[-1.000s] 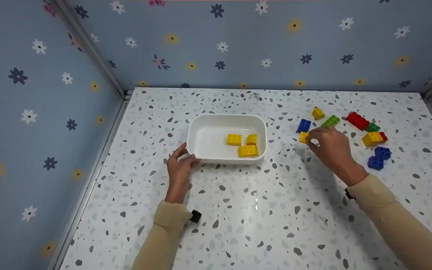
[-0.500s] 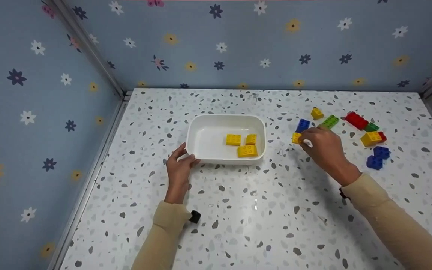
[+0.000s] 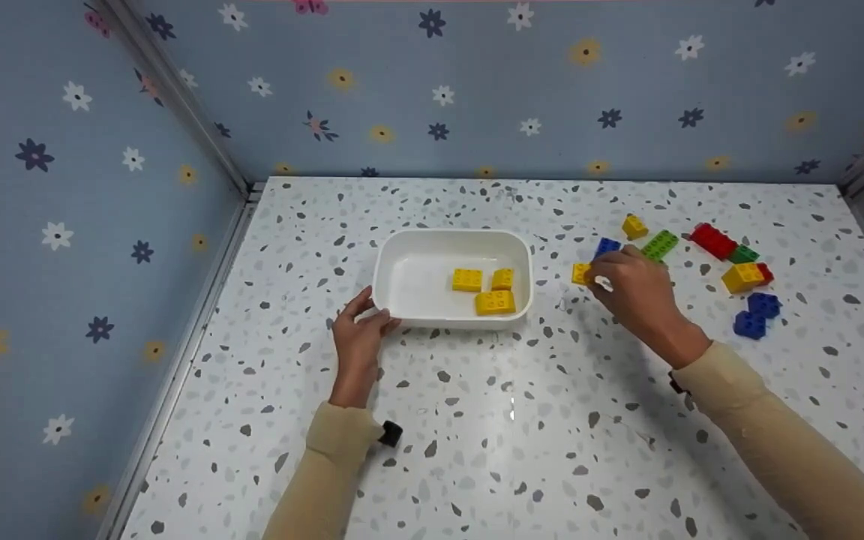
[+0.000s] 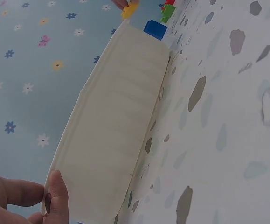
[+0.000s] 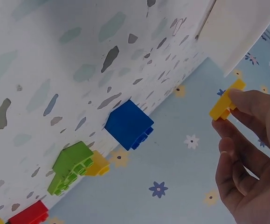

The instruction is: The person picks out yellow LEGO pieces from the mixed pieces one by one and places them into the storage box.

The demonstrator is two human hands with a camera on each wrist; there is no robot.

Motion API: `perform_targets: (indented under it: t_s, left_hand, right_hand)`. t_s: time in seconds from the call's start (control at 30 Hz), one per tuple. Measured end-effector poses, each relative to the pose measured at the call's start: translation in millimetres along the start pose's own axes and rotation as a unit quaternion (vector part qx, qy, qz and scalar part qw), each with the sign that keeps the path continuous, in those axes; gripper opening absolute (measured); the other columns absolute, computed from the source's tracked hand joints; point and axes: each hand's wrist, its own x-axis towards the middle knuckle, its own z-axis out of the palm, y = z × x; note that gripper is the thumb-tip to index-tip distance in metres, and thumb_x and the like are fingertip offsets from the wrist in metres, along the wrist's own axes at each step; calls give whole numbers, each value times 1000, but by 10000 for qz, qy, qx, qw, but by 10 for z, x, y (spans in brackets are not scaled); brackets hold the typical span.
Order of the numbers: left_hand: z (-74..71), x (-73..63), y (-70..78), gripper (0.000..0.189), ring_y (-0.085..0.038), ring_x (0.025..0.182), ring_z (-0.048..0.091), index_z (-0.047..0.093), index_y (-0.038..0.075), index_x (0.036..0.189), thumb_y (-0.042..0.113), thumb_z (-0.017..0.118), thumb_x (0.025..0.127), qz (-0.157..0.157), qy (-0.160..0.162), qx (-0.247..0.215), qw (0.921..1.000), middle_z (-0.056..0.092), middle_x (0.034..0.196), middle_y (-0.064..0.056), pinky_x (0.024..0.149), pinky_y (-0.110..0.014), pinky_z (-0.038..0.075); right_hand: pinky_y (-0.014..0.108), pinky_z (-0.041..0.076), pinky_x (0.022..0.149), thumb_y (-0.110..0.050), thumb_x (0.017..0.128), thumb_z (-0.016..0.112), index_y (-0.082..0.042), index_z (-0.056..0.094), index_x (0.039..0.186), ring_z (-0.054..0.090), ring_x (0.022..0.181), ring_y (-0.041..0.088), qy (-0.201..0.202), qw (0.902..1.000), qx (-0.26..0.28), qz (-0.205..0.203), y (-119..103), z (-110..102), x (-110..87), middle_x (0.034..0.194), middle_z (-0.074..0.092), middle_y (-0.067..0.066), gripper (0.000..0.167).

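Observation:
My right hand [image 3: 636, 291] pinches a yellow toy brick [image 5: 227, 100] between thumb and fingers, raised off the table in the right wrist view. A blue brick [image 5: 129, 124] lies on the table close by, partly covered by that hand in the head view. At the near left corner of a white plastic tub [image 3: 432, 322], my left hand [image 3: 359, 337] grips the rim, thumb and fingers on either side of the wall in the left wrist view. Inside the tub, on its right side, lie three yellow bricks, one of them a larger brick [image 3: 495, 303] at the front.
Right of the tub lie more bricks on the speckled table [image 3: 462, 450]: a small yellow brick [image 3: 634, 226], a light green brick [image 3: 659, 245], a red brick [image 3: 713, 241], a tall yellow brick [image 3: 742, 278] and blue bricks [image 3: 751, 325]. Flower-patterned walls [image 3: 477, 82] stand behind and left.
My right hand has moved left toward the tub, carrying the yellow brick away from the other bricks and past the blue one. My left hand and the tub stay put.

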Motion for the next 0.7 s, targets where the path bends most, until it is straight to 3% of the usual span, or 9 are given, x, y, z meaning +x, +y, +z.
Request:
perform_targets:
  t_s: [0.3, 0.7]
  left_hand:
    - [16, 18, 21, 58, -39, 122, 63, 49, 1, 156, -11, 60, 100, -119, 36, 134, 9998, 49, 141, -23, 90, -23, 65]
    - [11, 14, 11, 57, -33, 117, 65, 51, 2, 155, -9, 61, 100, -119, 98, 289, 9995, 49, 140, -21, 91, -23, 65]
  right_hand:
    - [51, 66, 77, 2, 83, 87, -2, 81, 89, 67, 95, 36, 5, 10000, 28, -62, -104, 13, 84, 102, 79, 15, 10]
    - [46, 63, 75, -1, 86, 87, -4, 82, 91, 65, 93, 33, -152, 9997, 72, -183, -293, 59, 206, 104, 79, 13, 7]
